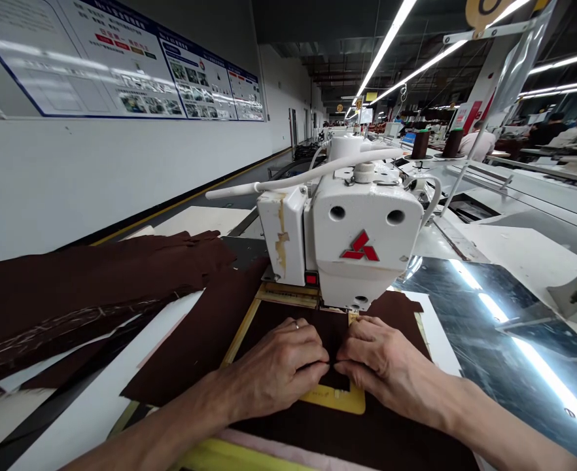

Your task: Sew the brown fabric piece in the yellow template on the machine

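Observation:
Both my hands work side by side just in front of a white sewing machine head (357, 242) with a red three-diamond logo. My left hand (276, 366) has its fingers curled and pinches a small dark brown fabric piece (332, 337). My right hand (384, 363) pinches the same piece from the right, fingertips nearly touching the left ones. The fabric lies inside a yellow template frame (335, 399) under the machine's needle area. More brown fabric (367, 438) spreads beneath my wrists.
A long pile of brown fabric pieces (87, 288) lies on the table at left. A glossy dark table panel (494, 340) reflects ceiling lights at right. Thread cones (420, 144) stand behind the machine. The wall at left carries posters (122, 59); other workstations stretch into the distance.

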A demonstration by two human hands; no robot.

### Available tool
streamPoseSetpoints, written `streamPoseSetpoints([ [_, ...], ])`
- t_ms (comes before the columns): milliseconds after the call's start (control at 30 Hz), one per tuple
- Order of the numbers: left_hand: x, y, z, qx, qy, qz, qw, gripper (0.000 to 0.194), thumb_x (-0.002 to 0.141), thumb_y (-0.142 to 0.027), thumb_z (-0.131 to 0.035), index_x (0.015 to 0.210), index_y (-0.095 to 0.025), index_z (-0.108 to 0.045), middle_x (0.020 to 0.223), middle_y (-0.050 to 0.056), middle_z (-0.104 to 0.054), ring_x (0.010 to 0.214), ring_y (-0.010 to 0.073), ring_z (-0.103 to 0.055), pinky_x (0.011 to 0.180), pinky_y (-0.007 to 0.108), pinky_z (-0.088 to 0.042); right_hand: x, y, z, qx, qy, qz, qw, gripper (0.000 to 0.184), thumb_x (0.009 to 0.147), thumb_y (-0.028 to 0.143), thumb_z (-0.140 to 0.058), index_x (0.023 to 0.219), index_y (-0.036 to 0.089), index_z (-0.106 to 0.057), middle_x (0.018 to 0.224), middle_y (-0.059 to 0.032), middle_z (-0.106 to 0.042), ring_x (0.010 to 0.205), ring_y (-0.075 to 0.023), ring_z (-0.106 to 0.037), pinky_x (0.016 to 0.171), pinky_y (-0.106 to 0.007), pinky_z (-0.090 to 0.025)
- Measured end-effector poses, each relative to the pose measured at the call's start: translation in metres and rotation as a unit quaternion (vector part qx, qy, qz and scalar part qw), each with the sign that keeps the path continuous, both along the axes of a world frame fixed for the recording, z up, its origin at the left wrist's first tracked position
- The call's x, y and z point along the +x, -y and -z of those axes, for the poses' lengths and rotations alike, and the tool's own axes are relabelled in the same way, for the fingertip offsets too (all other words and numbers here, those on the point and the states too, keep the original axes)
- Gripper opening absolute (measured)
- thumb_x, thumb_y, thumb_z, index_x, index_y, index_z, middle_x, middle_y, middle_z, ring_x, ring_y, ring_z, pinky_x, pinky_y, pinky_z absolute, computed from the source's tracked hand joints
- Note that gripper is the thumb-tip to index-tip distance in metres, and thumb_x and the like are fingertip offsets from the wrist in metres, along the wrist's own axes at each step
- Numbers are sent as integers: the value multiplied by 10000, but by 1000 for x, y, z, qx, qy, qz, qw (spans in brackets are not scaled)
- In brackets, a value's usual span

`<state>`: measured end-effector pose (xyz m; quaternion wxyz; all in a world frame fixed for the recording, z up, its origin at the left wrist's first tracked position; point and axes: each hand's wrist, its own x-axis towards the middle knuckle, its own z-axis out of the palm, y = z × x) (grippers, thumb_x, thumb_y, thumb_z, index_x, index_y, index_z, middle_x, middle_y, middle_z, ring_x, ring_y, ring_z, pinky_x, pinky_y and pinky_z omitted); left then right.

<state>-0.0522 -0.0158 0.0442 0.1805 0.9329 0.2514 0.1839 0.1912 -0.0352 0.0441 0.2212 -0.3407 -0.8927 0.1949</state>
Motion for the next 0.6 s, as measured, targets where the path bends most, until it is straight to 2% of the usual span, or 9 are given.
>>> streamPoseSetpoints([
  [133, -1, 4, 5, 18, 4, 5, 1000, 137, 1035, -138, -543, 991, -169, -669, 948, 38, -618, 904, 192, -549, 866, 349, -397, -1, 6, 10, 91, 3, -9, 996, 211, 1041, 193, -517, 848, 183, -600, 849, -13, -562, 824, -167, -526, 1012, -417, -397],
  [200, -1, 8, 8, 47, 9, 16, 999, 130, 1031, -131, -544, 1041, -165, -669, 985, 54, -633, 953, 208, -568, 899, 363, -408, 2, 12, 12, 107, 17, -8, 994, 214, 1039, 177, -505, 855, 188, -613, 863, -14, -579, 833, -169, -531, 1047, -439, -378],
  [333, -2, 13, 10, 114, -2, 65, 991, 161, 1015, -122, -554, 1123, -164, -666, 1051, 78, -660, 1011, 226, -601, 970, 389, -427, 12, 23, 10, 73, 55, -3, 996, 199, 1047, 160, -471, 1005, 208, -660, 1098, -39, -660, 988, -201, -583, 1091, -475, -353],
  [433, -2, 14, 8, 126, -15, 89, 988, 182, 1004, -136, -559, 1153, -162, -660, 1083, 88, -671, 1011, 232, -612, 987, 400, -446, 21, 31, 7, 45, 78, -14, 996, 254, 1037, 148, -460, 1209, 212, -636, 1288, -71, -638, 1126, -236, -569, 1063, -460, -400],
  [500, -1, 13, 7, 121, -25, 95, 988, 211, 999, -159, -563, 1192, -164, -648, 1111, 97, -674, 1032, 244, -613, 996, 415, -454, 25, 35, 7, 29, 72, -12, 997, 317, 1022, 130, -460, 1293, 208, -603, 1317, -89, -622, 1179, -243, -549, 1046, -436, -428],
  [600, 1, 13, 6, 116, -31, 90, 989, 225, 997, -181, -561, 1208, -177, -639, 1136, 105, -678, 1061, 258, -610, 1002, 428, -464, 26, 41, 8, 16, 55, -10, 998, 348, 1002, 124, -481, 1319, 220, -589, 1295, -96, -615, 1164, -239, -551, 1023, -424, -451],
])
